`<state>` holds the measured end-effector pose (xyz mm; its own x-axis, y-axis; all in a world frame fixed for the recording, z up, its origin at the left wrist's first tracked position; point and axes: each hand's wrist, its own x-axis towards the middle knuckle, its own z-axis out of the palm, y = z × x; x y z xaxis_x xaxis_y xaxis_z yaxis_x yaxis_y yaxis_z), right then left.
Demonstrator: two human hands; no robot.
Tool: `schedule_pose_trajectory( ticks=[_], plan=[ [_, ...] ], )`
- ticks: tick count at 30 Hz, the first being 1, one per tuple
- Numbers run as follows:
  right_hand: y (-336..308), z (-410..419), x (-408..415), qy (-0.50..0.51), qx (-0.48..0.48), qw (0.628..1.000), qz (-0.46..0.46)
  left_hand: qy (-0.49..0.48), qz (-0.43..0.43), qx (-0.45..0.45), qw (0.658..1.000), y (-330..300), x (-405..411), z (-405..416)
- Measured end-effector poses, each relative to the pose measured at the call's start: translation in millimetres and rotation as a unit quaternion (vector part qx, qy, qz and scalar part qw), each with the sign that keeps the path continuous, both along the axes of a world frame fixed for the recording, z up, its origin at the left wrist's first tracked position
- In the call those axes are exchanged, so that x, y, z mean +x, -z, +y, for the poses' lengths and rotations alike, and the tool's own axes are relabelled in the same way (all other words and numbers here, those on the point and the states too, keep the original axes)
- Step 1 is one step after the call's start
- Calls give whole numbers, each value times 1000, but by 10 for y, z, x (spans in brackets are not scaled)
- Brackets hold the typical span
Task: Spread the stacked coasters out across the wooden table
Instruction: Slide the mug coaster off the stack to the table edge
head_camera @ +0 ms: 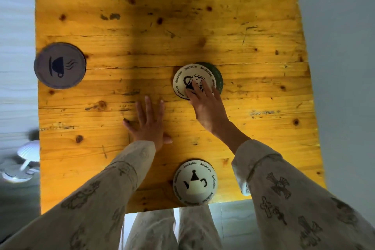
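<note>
The right hand [205, 105] lies palm down with its fingertips [195, 87] pressing on the mug coaster [187, 76], which tops a short stack just ahead of that hand. The hand is flat and does not grip. Under the mug coaster a dark green coaster [218, 76] shows as a crescent on the side away from the left hand, so the stack is slid apart a little. The mug drawing is tilted, its handle toward the left hand.

The left hand [150, 122] rests open and flat on the table [162, 16], fingers spread and pointing away from the body, holding nothing, beside the right hand.

The teapot coaster [194, 182] lies alone near the table's close edge, between the two forearms, behind the right hand; its pot stands upright to the viewer, spout toward the left arm.

The grey coaster [59, 65] lies well out past the left hand at the table's side edge, its cup drawing turned sideways.

All are round discs lying flat.
</note>
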<state>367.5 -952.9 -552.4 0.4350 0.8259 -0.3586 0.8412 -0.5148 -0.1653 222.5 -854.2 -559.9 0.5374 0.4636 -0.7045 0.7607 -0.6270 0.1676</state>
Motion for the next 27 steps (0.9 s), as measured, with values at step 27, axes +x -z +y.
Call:
schedule_pose_trajectory(
  ticks=[27],
  plan=[
    [-41, -2041, 864, 55, 123, 991, -4, 230, -246, 84, 938, 29, 1341, -1469]
  ],
)
